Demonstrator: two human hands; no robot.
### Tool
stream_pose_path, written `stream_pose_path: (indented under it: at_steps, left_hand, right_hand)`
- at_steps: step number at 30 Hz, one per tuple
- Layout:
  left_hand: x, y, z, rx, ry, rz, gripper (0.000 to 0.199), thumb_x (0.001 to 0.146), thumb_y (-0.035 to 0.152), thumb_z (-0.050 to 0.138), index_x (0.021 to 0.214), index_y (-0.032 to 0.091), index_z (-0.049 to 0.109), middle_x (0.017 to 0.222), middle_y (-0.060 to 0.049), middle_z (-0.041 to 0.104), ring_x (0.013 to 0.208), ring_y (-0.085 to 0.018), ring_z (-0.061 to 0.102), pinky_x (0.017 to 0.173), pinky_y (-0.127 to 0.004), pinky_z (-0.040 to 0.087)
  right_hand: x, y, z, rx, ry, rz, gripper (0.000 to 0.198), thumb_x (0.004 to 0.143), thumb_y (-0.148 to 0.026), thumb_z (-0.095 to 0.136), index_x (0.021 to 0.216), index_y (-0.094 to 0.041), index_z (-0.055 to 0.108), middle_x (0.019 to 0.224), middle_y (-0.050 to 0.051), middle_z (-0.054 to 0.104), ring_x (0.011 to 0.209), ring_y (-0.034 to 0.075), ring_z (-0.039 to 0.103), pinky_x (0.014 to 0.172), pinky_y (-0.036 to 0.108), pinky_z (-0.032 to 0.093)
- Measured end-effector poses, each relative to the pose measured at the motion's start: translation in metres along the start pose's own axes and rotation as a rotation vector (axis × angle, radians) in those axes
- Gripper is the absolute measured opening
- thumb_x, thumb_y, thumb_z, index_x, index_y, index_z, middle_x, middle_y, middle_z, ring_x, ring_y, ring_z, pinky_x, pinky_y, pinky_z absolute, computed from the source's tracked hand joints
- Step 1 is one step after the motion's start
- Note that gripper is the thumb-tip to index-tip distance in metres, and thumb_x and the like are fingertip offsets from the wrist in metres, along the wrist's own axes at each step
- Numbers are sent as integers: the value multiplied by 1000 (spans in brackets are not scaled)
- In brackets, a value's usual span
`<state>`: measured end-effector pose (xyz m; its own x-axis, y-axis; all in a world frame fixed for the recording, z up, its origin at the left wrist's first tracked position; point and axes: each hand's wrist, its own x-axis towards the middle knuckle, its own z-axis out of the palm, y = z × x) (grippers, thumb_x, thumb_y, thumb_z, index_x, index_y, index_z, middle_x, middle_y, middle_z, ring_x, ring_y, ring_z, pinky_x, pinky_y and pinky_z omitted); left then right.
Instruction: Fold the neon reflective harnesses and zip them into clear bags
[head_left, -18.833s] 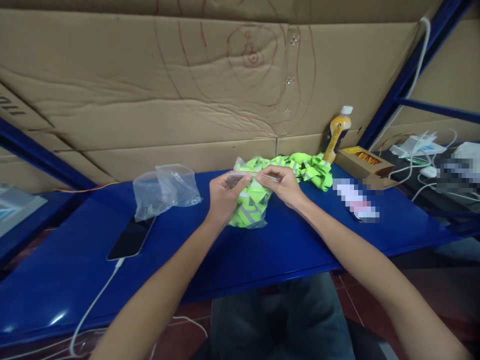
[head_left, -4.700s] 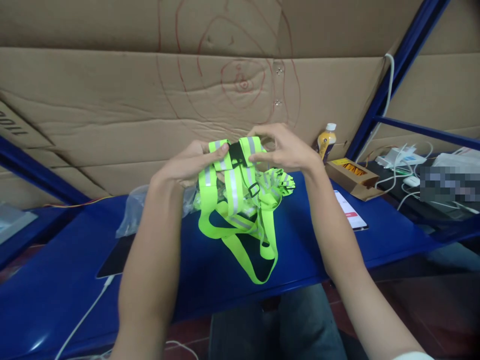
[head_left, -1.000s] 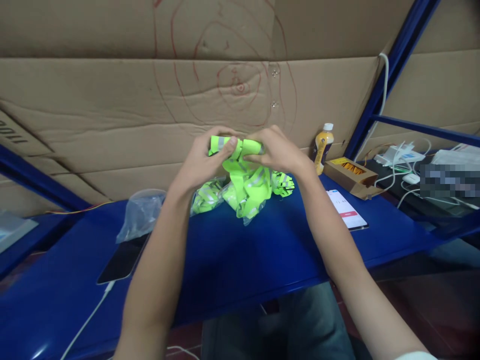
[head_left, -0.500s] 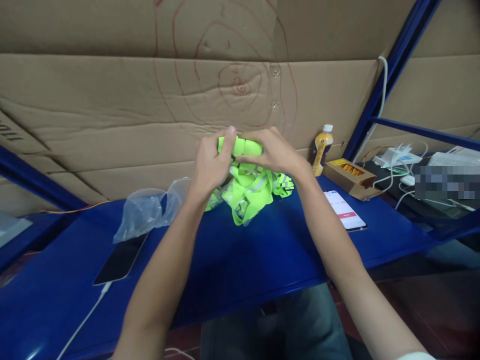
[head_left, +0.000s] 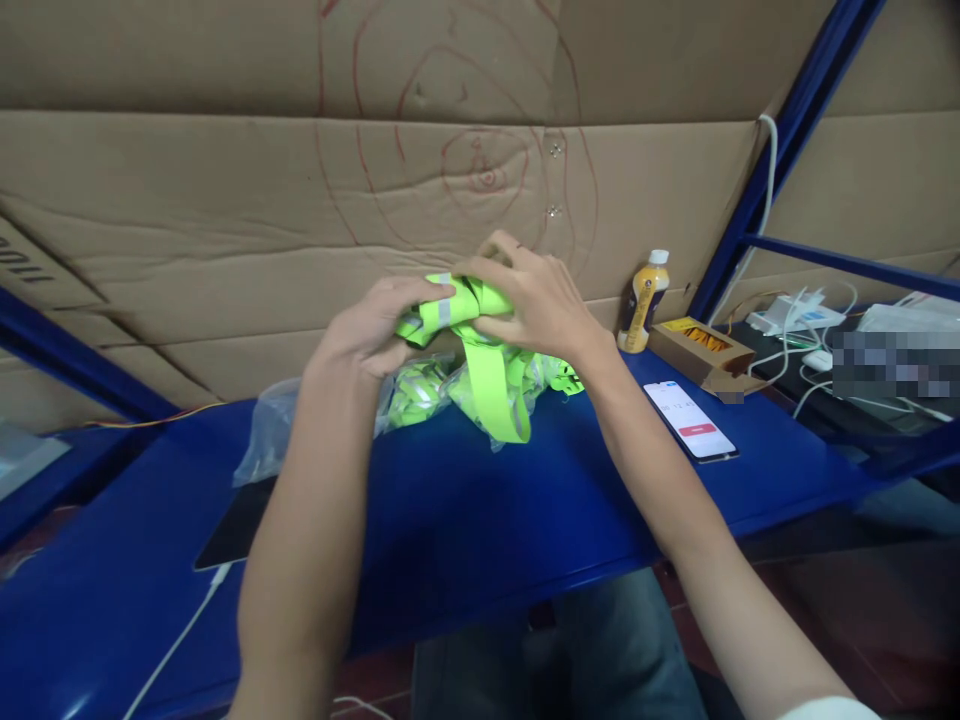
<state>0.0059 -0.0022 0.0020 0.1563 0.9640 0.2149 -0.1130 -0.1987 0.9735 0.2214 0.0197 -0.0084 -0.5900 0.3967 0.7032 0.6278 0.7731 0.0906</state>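
Note:
A neon-yellow reflective strap (head_left: 444, 308) with silver bands is gathered in a folded bundle between my two hands, above the table. My left hand (head_left: 382, 325) closes on its left end, thumb on top and fingers beneath. On the other side my right hand (head_left: 529, 300) grips the bundle between thumb and bent fingers. A loop of the strap hangs down below the hands. Behind and under it lie more neon straps in clear plastic bags (head_left: 420, 390), partly hidden by the hands and the hanging loop.
A blue table (head_left: 465, 530) backs onto a cardboard wall (head_left: 225, 180). On the left are an empty clear bag (head_left: 262, 435) and a dark phone (head_left: 232, 530) with a cable. To the right stand a bottle (head_left: 640, 305), an open cardboard box (head_left: 705, 355) and a lit phone (head_left: 691, 420).
My left hand has shifted left and turned, with its thumb now lying across the strap. The bundle has turned to show a silver band, and the hanging loop has moved slightly right.

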Motion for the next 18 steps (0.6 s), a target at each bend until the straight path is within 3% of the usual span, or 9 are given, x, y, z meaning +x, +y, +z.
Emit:
stream_pose_path:
  at_steps: [3,7,10,12,15,18]
  left_hand:
    - [1,0,-7,-1,-18,45,25,61,18,94,76,13,75,70,-3,70,57,-12,63,52,-19,54]
    - [-3,2,-12,42,-56,63,48,57,16,96,104,16,82,95,-7,82,68,-18,74,61,-24,62]
    - [-6,1,-14,106,-56,113,59,54,16,99,110,21,82,107,-7,83,77,-20,76,65,-26,63]
    - [-6,-1,-16,155,-73,176,58,54,20,102,109,23,82,107,-6,83,85,-22,76,68,-26,62]
    - [-6,-5,-19,264,-157,279,60,58,27,104,114,25,82,112,-7,81,102,-27,76,75,-28,62]
    - [-7,-4,-15,446,-215,359,58,65,33,102,119,23,81,122,-10,79,115,-32,73,86,-32,62]
  right_hand:
    - [0,2,3,109,-6,-46,61,102,-43,61,158,-20,52,148,15,61,125,33,62,106,46,51]
    - [4,17,17,322,7,-115,85,102,-52,57,173,-16,28,170,19,48,152,38,46,129,60,33]
    - [5,30,20,456,6,-124,80,104,-54,53,170,-13,35,173,20,46,152,34,48,130,58,32]
    - [5,34,14,505,-22,-106,73,100,-61,63,158,-18,54,162,17,60,141,32,57,123,52,40]
    - [1,33,0,496,-74,-17,66,84,-68,84,127,-20,73,127,10,77,115,28,66,107,42,47]
    - [-1,33,-7,509,-210,28,54,78,-66,89,95,-17,73,89,0,71,87,18,57,83,30,44]
